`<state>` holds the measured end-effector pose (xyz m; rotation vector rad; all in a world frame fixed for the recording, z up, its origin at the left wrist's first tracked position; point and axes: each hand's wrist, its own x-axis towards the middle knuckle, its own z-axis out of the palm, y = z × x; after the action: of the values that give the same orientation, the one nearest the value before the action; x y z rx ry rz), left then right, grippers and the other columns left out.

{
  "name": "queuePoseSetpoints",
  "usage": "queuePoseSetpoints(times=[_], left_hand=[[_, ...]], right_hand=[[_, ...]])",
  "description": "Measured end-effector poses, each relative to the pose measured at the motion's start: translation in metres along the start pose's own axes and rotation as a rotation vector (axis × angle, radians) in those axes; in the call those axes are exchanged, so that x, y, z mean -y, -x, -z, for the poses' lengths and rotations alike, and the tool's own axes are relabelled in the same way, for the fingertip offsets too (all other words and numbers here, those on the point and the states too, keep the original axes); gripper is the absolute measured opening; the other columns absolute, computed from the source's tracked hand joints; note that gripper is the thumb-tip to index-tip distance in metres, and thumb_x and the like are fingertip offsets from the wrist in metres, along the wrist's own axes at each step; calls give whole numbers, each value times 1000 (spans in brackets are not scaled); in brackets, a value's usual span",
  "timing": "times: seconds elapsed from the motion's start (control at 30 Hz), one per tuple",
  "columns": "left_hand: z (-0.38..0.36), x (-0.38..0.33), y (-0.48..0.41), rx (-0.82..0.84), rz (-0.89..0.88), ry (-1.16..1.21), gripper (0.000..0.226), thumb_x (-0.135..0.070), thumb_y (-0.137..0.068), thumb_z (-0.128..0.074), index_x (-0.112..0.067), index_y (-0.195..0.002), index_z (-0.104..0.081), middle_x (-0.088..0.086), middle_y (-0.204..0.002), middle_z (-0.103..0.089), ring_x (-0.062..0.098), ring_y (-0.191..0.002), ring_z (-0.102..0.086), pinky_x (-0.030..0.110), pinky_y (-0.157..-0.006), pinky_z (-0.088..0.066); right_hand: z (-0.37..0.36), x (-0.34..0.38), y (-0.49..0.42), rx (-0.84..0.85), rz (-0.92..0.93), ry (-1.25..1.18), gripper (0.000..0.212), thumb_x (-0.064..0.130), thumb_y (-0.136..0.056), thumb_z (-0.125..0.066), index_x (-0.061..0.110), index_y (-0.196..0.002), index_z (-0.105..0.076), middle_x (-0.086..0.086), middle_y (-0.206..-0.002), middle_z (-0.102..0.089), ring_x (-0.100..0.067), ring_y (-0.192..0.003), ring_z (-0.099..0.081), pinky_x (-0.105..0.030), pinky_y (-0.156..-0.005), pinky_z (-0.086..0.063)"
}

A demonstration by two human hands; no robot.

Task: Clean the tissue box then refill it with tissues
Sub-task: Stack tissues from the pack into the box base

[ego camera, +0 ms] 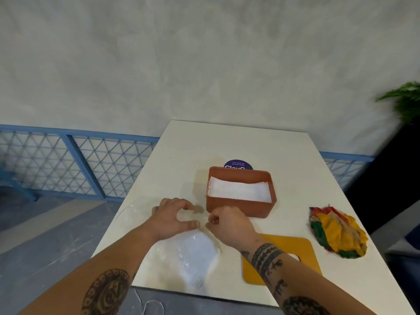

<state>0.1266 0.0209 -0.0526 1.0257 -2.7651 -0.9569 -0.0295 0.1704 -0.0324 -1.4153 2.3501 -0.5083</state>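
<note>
An open terracotta tissue box (241,206) stands mid-table with white tissues (238,190) lying inside it. Its yellow lid (302,248), with a slot in it, lies flat to the front right, partly under my right forearm. A clear plastic packet with white tissues (195,258) lies at the table's front edge. My left hand (175,218) and my right hand (229,223) meet just above that packet, in front of the box. Both have curled fingers that seem to pinch the clear plastic at its top edge; the wrap itself is hard to make out there.
A crumpled multicoloured cloth (338,233) lies at the right side of the white table (238,142). A purple round sticker (237,164) shows behind the box. A blue lattice railing (79,164) runs on the left, a plant (406,101) stands far right.
</note>
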Motion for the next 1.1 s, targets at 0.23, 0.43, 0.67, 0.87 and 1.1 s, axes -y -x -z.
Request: queuePoseSetpoints(times=[0.23, 0.43, 0.67, 0.87, 1.1], left_hand=[[-34, 21, 23, 12, 56, -111, 63, -39, -97, -58, -38, -154, -32, -16, -163, -25, 17, -150, -15, 41, -119, -15], [-48, 30, 26, -63, 17, -89, 55, -30, -103, -46, -34, -156, -31, -13, -165, -23, 16, -152, -14, 39, -123, -11], [-48, 32, 30, -115, -26, -115, 53, -27, -103, -45, -31, -155, -36, -13, -164, -26, 16, -151, -16, 40, -122, -15], [-47, 36, 31, -91, -36, -130, 52, -29, -104, -43, -30, -155, -35, -12, -165, -26, 17, -151, -17, 40, -123, -15], [-44, 37, 33, -99, -13, -152, 51, -28, -105, -40, -33, -156, -34, -13, -165, -24, 18, -151, -16, 40, -125, -12]], right_hand=[[-50, 5, 24, 65, -202, -56, 41, 47, -92, -61, 22, -123, -68, -2, -120, -65, -21, -110, -60, -35, -95, -52], [-61, 14, 33, -114, -172, 45, 33, 40, -97, -58, 23, -124, -68, -1, -122, -58, -21, -117, -50, -35, -95, -49], [-66, 22, 38, -203, -85, 264, 25, 37, -100, -56, 22, -114, -70, 2, -114, -60, -22, -106, -54, -38, -91, -46], [-67, 25, 36, -163, -175, 185, 22, 35, -99, -58, 19, -106, -72, 1, -111, -61, -19, -109, -52, -37, -91, -50], [-59, 33, 38, -180, -200, 125, 25, 32, -99, -53, 14, -107, -68, 0, -111, -60, -17, -108, -51, -34, -92, -51]])
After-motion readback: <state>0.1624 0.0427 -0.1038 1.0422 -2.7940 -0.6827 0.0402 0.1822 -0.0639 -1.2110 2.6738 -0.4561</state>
